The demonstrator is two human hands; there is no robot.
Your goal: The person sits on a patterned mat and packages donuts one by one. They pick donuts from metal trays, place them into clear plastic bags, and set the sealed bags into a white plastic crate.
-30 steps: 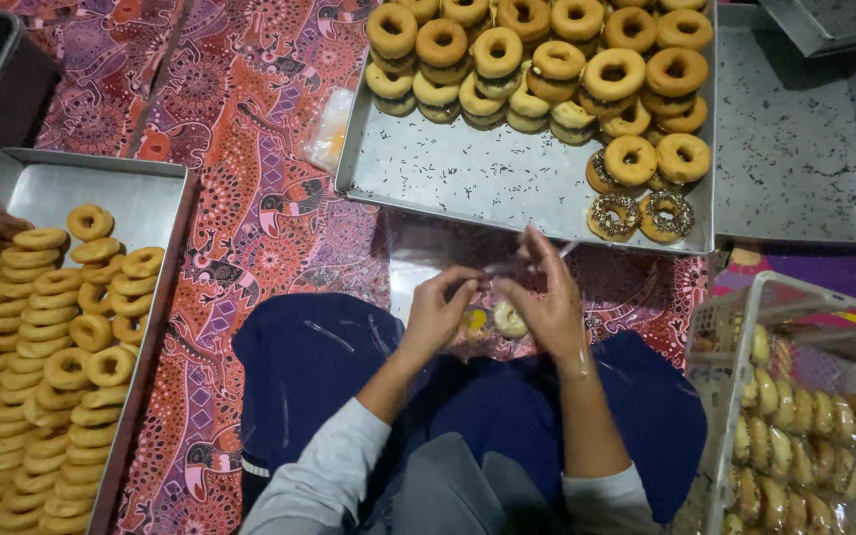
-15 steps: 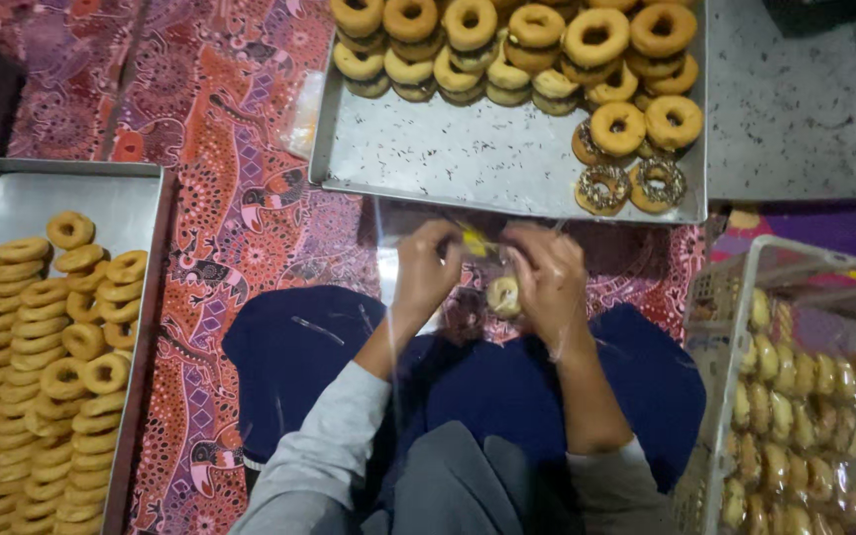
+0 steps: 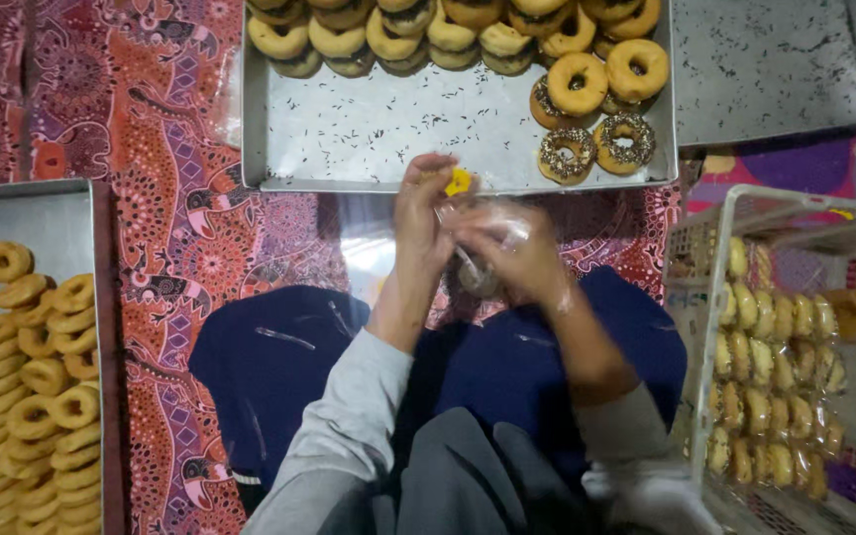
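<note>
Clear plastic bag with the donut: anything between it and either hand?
Nothing visible. Both hands, left hand and right hand, are already on the clear plastic bag over the lap; motion blur hides the exact grip.

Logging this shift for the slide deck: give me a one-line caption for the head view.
Both hands, left hand and right hand, pinch a clear plastic bag holding a doughnut, below a metal tray of doughnuts.

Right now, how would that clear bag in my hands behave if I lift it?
The clear bag looks thin and crinkled, so it is probably floppy and light. Its glossy film may slip between the left hand and right hand.
</note>
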